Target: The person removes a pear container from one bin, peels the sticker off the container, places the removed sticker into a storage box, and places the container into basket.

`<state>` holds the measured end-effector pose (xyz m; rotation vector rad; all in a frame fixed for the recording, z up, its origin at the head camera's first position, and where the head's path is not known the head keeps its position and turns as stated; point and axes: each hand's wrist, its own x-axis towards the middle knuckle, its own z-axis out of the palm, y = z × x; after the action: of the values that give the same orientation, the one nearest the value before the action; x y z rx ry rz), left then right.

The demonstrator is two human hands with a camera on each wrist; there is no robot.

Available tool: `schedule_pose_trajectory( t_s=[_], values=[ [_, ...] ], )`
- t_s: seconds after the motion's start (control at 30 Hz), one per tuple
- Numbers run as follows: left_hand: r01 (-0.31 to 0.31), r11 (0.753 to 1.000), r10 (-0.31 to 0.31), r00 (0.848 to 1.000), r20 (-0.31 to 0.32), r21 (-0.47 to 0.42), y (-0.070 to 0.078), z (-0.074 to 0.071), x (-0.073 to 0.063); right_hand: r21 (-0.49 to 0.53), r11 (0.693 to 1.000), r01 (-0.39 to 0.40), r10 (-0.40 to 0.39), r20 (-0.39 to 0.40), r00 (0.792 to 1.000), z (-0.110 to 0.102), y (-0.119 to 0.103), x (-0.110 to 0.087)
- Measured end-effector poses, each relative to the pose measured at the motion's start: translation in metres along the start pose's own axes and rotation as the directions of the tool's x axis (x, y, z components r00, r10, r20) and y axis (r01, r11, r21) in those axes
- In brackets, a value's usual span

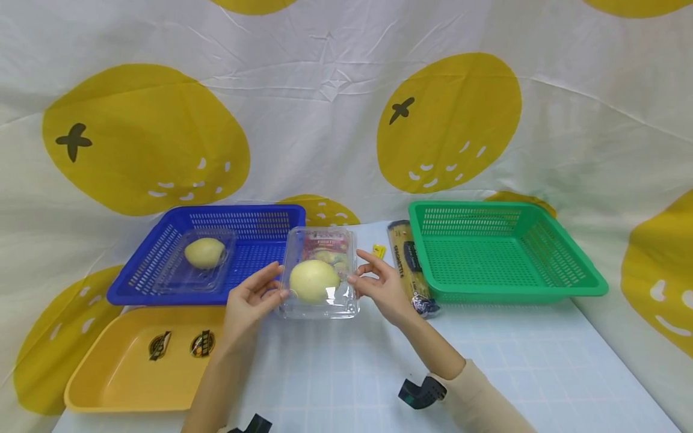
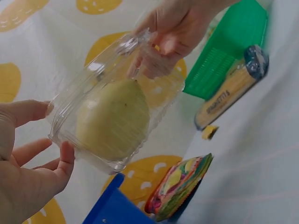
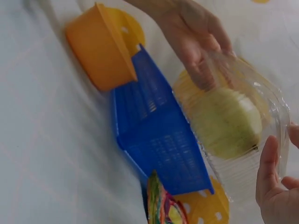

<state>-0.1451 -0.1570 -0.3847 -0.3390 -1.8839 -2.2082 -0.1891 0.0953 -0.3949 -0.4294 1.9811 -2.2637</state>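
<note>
A clear plastic clamshell box (image 1: 346, 310) is held up in front of the person by both hands. Inside it lies a pale yellow oval fruit (image 1: 314, 281), seen through the plastic in both wrist views. The left hand (image 1: 253, 300) pinches the box's left edge between thumb and fingers. At the opposite edge the right hand (image 1: 383, 288) grips with its thumb and fingers. Behind the box, a colourful fruit packet (image 2: 180, 186) stands on the table, partly hidden in the head view.
To the left, a blue basket (image 1: 260, 246) contains another clear box (image 1: 168, 279) with a similar fruit (image 1: 204, 253). A yellow tray (image 1: 124, 373) lies before it. Spaghetti (image 1: 406, 264) lies beside a green basket (image 1: 471, 258) at right. Near the spaghetti is a small yellow packet (image 1: 379, 251).
</note>
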Motion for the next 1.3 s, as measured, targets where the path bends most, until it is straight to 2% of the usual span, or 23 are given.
schedule_pose_trajectory(
  t_s=[0.2, 0.4, 0.63, 0.73, 0.97, 1.07, 1.2, 1.3],
  values=[
    [0.065, 0.998, -0.065, 0.995, -0.07, 0.001, 0.012, -0.004, 0.01, 0.007, 0.999, 0.035, -0.035, 0.024, 0.999, 0.009, -0.006, 0.018],
    [0.088, 0.996, -0.087, 0.976, -0.197, -0.002, 0.019, -0.009, 0.02, 0.04, 0.998, 0.041, -0.041, -0.001, 0.999, 0.024, -0.01, 0.038],
    [-0.005, 0.984, -0.056, 0.939, -0.34, -0.176, 0.013, -0.017, 0.03, 0.052, 0.998, 0.047, -0.046, -0.02, 0.999, 0.042, -0.004, 0.054],
    [-0.035, 0.979, -0.044, 0.925, -0.378, -0.2, 0.011, -0.021, 0.033, 0.074, 0.997, 0.03, -0.029, -0.018, 0.999, 0.05, -0.002, 0.06],
    [-0.071, 0.958, -0.058, 0.901, -0.429, -0.278, 0.006, -0.035, 0.038, 0.095, 0.995, 0.015, -0.018, 0.028, 0.999, 0.066, 0.003, 0.071],
    [-0.066, 0.945, -0.083, 0.899, -0.431, -0.32, 0.005, -0.042, 0.041, 0.088, 0.996, 0.004, -0.006, 0.027, 1.0, 0.072, 0.005, 0.078],
    [-0.045, 0.939, -0.116, 0.892, -0.436, -0.34, 0.003, -0.051, 0.043, 0.09, 0.995, -0.036, 0.034, 0.016, 0.999, 0.081, 0.006, 0.086],
    [-0.038, 0.939, -0.127, 0.885, -0.447, -0.342, 0.002, -0.058, 0.044, 0.053, 0.998, -0.046, 0.045, 0.021, 0.999, 0.088, 0.006, 0.09]
  ],
)
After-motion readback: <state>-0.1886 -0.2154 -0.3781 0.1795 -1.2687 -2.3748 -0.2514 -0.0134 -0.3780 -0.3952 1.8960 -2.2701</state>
